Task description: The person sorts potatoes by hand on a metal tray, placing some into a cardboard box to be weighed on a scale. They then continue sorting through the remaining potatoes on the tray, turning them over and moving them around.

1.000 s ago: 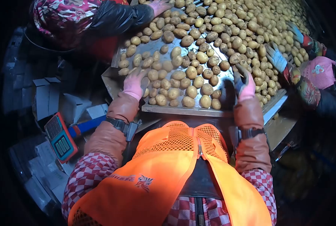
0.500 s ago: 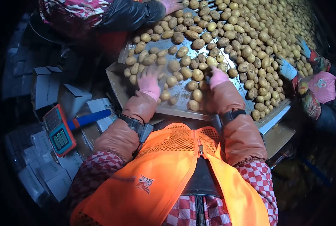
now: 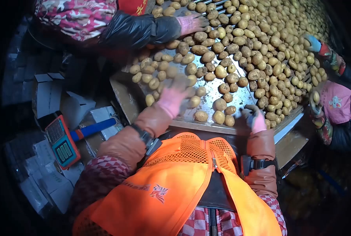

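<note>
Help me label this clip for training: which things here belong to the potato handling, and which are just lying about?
In hand:
- pale brown round potatoes
- grey metal sorting tray
- left hand in a pink glove, spread over the potatoes
- right hand in a dark-and-pink glove, at the tray's near edge

Lying about:
- orange weighing scale with blue handle
- white cardboard boxes

Fisheye warped the edges, heavy black vignette. Light fell from above on the potatoes (image 3: 238,43); surroundings stayed dim (left side near-black). Left hand (image 3: 174,94) motion-blurred.

Tan potatoes (image 3: 219,105) loose on tray (image 3: 191,125)
</note>
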The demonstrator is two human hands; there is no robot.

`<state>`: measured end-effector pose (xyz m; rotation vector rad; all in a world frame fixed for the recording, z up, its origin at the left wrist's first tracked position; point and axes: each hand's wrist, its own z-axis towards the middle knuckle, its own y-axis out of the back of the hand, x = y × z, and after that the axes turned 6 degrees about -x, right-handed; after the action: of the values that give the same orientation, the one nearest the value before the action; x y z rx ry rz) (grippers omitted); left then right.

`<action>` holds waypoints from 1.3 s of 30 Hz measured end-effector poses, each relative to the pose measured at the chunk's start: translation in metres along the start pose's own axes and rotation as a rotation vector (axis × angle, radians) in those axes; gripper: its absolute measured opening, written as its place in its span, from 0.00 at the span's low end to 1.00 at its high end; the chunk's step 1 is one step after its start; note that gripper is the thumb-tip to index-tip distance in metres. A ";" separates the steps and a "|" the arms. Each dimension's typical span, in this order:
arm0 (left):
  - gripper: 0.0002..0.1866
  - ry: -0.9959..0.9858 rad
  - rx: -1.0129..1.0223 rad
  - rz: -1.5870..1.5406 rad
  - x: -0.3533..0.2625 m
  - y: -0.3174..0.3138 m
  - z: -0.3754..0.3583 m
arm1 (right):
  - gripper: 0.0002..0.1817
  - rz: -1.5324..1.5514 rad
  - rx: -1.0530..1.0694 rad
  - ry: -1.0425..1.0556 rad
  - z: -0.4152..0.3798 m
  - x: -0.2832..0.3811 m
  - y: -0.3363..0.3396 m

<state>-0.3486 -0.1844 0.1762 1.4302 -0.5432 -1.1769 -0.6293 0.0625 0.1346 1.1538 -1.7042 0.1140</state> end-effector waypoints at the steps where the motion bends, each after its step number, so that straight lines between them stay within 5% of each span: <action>1: 0.19 0.086 -0.095 0.052 0.010 -0.002 -0.008 | 0.19 -0.112 -0.010 0.060 -0.007 0.005 -0.013; 4: 0.16 0.230 -0.264 0.126 0.025 -0.006 -0.007 | 0.23 -0.527 -0.016 0.146 -0.025 0.045 -0.065; 8: 0.19 -0.004 -0.302 0.041 0.039 -0.020 0.091 | 0.25 -0.272 0.322 0.248 -0.013 0.059 -0.105; 10: 0.24 0.160 -0.413 0.201 0.020 -0.014 0.148 | 0.26 -0.003 0.400 0.214 -0.011 0.055 -0.120; 13: 0.28 0.311 -0.086 0.300 0.000 -0.016 0.170 | 0.27 0.049 0.457 0.353 -0.012 0.058 -0.124; 15: 0.28 0.207 -0.033 0.194 -0.016 -0.013 0.139 | 0.23 0.237 0.438 0.206 -0.005 0.068 -0.106; 17: 0.27 -0.077 -0.131 0.182 0.015 -0.037 0.089 | 0.23 0.169 0.197 0.227 0.009 0.083 -0.087; 20: 0.24 0.082 -0.055 0.196 0.024 -0.027 0.042 | 0.26 0.177 0.008 0.359 0.053 0.085 -0.050; 23: 0.23 0.391 -0.150 0.192 -0.005 -0.004 0.030 | 0.27 -0.082 -0.280 0.712 0.081 0.110 -0.027; 27: 0.27 -0.148 -0.082 0.213 0.008 -0.021 0.005 | 0.30 -0.358 -0.419 0.674 0.091 0.128 -0.018; 31: 0.26 0.157 -0.088 0.370 0.063 -0.026 -0.031 | 0.35 -0.578 -0.595 0.641 0.110 0.100 -0.001; 33: 0.24 0.574 -0.268 0.332 0.066 -0.021 -0.036 | 0.32 -0.877 -0.408 0.486 0.106 0.085 -0.013; 35: 0.21 0.393 -0.328 0.270 0.063 0.011 -0.010 | 0.30 -1.056 -0.492 0.586 0.062 0.094 -0.047; 37: 0.21 0.186 -0.308 0.131 0.052 0.020 0.030 | 0.35 -0.860 -0.195 0.670 0.047 0.085 -0.087; 39: 0.20 0.284 -0.081 0.205 0.034 0.011 0.073 | 0.36 -0.731 -0.171 0.636 0.000 0.083 -0.130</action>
<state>-0.3961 -0.2497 0.1856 1.4061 -0.4262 -0.8078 -0.5350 -0.0593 0.1438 1.3569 -0.6684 -0.1112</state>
